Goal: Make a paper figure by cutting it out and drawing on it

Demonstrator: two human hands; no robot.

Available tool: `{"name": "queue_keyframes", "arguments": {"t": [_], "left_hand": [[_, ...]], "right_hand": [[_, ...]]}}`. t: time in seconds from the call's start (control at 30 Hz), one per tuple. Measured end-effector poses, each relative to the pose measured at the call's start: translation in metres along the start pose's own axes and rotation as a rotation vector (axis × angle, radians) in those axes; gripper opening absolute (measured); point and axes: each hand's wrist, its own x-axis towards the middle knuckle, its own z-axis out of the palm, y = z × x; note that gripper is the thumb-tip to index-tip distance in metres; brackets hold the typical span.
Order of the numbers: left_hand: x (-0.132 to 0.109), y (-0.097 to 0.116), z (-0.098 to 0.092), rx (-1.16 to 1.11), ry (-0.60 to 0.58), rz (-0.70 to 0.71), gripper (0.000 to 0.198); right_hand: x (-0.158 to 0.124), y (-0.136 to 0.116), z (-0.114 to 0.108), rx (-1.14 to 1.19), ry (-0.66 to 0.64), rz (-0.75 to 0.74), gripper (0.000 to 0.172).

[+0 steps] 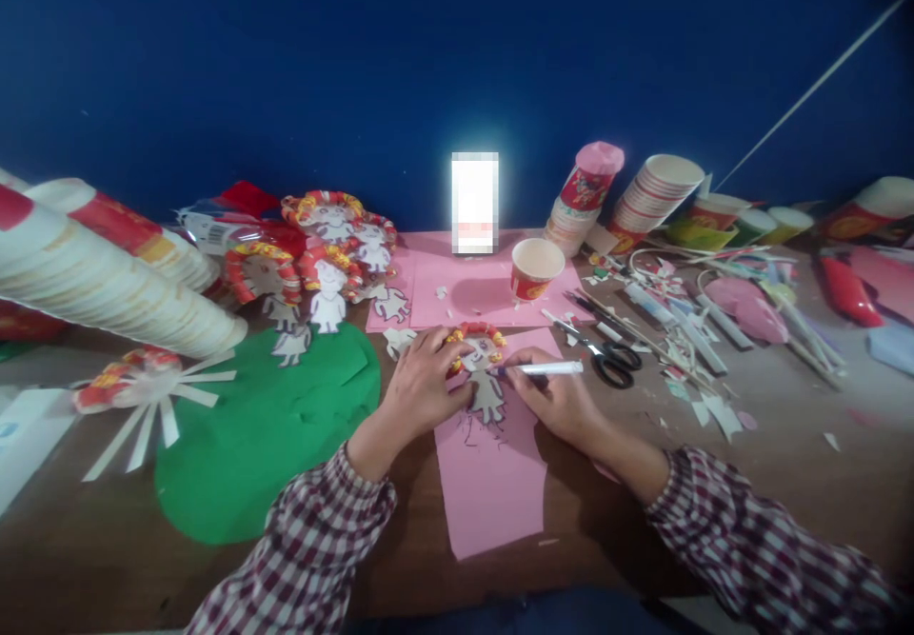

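Note:
A cut-out paper figure (486, 395) with a red and yellow ring round its head lies on a strip of pink paper (492, 502). My left hand (425, 383) rests over the figure's left side, fingers spread and pressing near the ring and body. In my right hand (561, 402) is a white marker (546, 368), its tip close to the figure's neck. Dark marker strokes show on the pink paper below the figure. A green paper piece (264, 464) lies left of my left hand.
Scissors (610, 359) lie right of the marker, beside paper scraps and sticks (678, 330). A paper cup (535, 270) stands behind, near a glowing phone (475, 202). Stacked cups (653, 197) stand back right; more stacked cups (107, 264) lean at left. Several ringed figures (328, 297) lie behind the green paper.

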Motion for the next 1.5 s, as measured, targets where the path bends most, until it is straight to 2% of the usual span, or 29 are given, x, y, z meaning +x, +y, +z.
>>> {"name": "queue_keyframes", "arguments": {"t": [1.5], "left_hand": [[-0.0002, 0.0013, -0.0004, 0.006, 0.012, 0.012, 0.039]], "right_hand": [[0.0015, 0.0009, -0.0003, -0.026, -0.022, 0.006, 0.019]]}}
